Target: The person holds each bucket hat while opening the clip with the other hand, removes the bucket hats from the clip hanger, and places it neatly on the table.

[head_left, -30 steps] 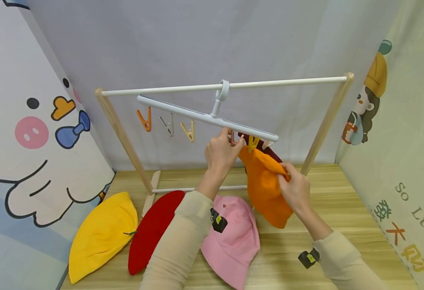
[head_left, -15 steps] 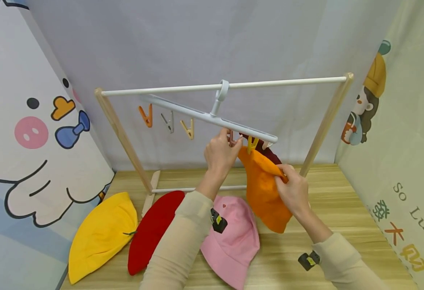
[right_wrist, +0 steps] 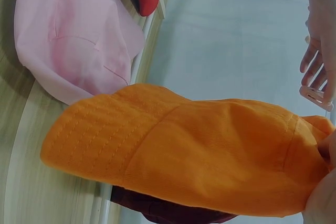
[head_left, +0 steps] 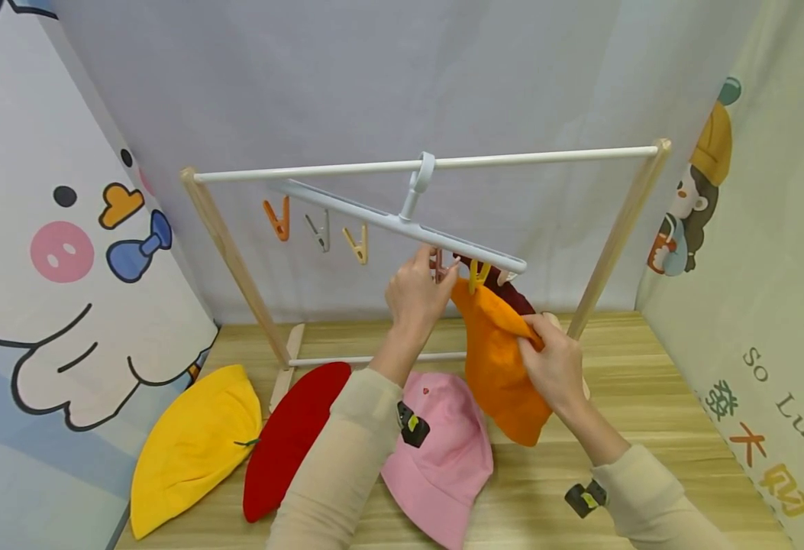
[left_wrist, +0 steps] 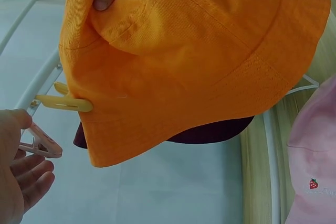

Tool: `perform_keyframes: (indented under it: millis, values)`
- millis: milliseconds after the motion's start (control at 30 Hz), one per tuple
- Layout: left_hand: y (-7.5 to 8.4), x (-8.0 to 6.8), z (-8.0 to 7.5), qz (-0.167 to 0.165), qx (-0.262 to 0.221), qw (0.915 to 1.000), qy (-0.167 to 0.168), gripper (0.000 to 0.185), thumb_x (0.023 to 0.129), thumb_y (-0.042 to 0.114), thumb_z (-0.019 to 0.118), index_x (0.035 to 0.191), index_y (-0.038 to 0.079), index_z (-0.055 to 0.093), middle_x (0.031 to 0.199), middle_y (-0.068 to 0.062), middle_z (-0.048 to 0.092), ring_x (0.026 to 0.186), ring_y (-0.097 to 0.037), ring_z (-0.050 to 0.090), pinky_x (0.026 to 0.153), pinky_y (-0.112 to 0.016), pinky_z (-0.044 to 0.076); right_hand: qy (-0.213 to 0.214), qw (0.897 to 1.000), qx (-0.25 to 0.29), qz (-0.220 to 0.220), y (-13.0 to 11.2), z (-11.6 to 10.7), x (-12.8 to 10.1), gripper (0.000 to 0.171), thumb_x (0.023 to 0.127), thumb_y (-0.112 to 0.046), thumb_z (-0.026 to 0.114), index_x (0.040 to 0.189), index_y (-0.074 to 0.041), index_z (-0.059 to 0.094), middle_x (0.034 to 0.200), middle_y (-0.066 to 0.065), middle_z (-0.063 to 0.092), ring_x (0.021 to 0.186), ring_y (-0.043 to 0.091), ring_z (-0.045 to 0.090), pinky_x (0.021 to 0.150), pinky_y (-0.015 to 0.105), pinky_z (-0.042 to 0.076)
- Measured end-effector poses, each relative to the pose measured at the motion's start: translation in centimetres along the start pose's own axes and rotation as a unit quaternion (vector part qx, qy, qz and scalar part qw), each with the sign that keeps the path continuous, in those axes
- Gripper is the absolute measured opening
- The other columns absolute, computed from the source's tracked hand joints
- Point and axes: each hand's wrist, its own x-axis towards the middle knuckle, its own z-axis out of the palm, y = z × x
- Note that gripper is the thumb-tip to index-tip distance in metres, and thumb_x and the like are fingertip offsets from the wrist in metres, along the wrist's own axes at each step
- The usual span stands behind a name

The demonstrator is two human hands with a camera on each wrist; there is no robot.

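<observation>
Left hand (head_left: 417,289) fingers pinch pink clip (left_wrist: 42,144) | right hand (head_left: 554,364) fingers grip orange hat (head_left: 501,367) brim edge

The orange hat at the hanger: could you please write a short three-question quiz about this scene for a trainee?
1. True or false: a yellow clip grips the orange hat.
2. Which hand pinches the orange hat's brim: A, the left hand, or B, the right hand?
3. Fill in: the left hand holds a ____ clip under the hanger.

Key: 1 true. 2 B. 3 pink.
</observation>
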Motion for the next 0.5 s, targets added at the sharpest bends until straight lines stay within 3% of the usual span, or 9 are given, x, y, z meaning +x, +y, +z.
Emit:
perform_keyframes:
  millis: [267, 500]
  values:
    - [-0.12, -0.34, -0.36, 0.002, -0.007, 0.9999, 0.014, 0.033, 0.082, 0.041, 0.064, 0.102, 0.015, 0.065, 0.092, 0.001, 0.07, 0.068, -0.022, 0.065, 0.053, -0.033, 0.048, -0.008, 1.0, 0.0, 0.009, -0.35, -0.06, -0.14, 0.016, 0.075, 0.005, 0.064, 0.088, -0.004, 0.067, 0.076, 0.011, 0.064, 0.061, 0.018, 0.055, 0.056, 0.028, 0.045]
    - [0.04, -0.66, -0.82, 0.023, -0.027, 0.9985, 0.042, 0.027, 0.082, 0.036, 0.065, 0.095, 0.013, 0.066, 0.088, 0.0, 0.068, 0.071, -0.018, 0.065, 0.055, -0.031, 0.049, -0.01, 1.0, 0.0, 0.012, -0.39, -0.02, -0.22, 0.017, 0.074, 0.006, 0.064, 0.088, -0.004, 0.067, 0.076, 0.01, 0.066, 0.061, 0.018, 0.056, 0.057, 0.026, 0.045]
